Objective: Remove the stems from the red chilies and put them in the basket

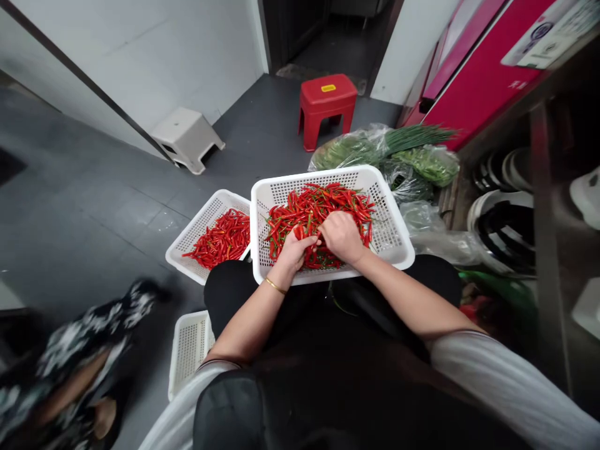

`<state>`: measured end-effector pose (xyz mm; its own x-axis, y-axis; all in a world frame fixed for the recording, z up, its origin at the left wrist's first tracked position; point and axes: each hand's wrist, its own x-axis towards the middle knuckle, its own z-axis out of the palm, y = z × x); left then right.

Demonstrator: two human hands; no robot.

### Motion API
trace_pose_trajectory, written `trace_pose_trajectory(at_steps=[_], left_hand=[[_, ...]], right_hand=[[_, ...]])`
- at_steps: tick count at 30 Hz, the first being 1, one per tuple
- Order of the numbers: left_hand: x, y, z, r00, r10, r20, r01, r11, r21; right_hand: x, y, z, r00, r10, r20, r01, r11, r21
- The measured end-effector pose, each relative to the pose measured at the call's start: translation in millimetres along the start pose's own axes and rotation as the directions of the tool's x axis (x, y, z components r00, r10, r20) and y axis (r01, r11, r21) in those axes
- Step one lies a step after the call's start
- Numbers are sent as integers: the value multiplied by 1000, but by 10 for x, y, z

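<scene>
A white perforated basket (394,228) rests across my lap, holding a heap of red chillies (300,203) with green stems. My left hand (296,249) is closed around a few chillies over the near part of the heap. Right beside it, my right hand (344,236) is curled with its fingertips pinched near those chillies; what sits between these fingers is hidden. To the left, a second white basket (187,244) holds more red chillies (222,237), and few green stems show among them.
Another white basket (190,350) stands on the floor at my left. Bagged green vegetables (356,150) lie beyond the lap basket. A red stool (328,103) and a white stool (185,134) stand ahead. Shelves with stacked dishes (504,219) are at right; a blurred person (89,362) is at lower left.
</scene>
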<state>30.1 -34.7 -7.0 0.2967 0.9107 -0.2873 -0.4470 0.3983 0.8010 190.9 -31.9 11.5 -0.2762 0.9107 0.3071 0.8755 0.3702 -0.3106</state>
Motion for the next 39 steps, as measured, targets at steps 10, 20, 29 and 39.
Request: trace_pose_trajectory(at_steps=[10, 20, 29, 39], left_hand=[[-25, 64, -87, 968, -190, 166, 218, 961, -171], [14, 31, -81, 966, -195, 167, 197, 980, 8], [-42, 76, -61, 958, -157, 239, 141, 987, 80], [-113, 235, -91, 939, -9, 342, -134, 910, 392]], right_hand=[[144, 26, 92, 949, 116, 293, -297, 640, 709], [128, -155, -92, 969, 152, 193, -172, 981, 88], [-33, -40, -33, 855, 273, 442, -519, 405, 753], [-2, -12, -195, 702, -20, 712, -505, 691, 517]])
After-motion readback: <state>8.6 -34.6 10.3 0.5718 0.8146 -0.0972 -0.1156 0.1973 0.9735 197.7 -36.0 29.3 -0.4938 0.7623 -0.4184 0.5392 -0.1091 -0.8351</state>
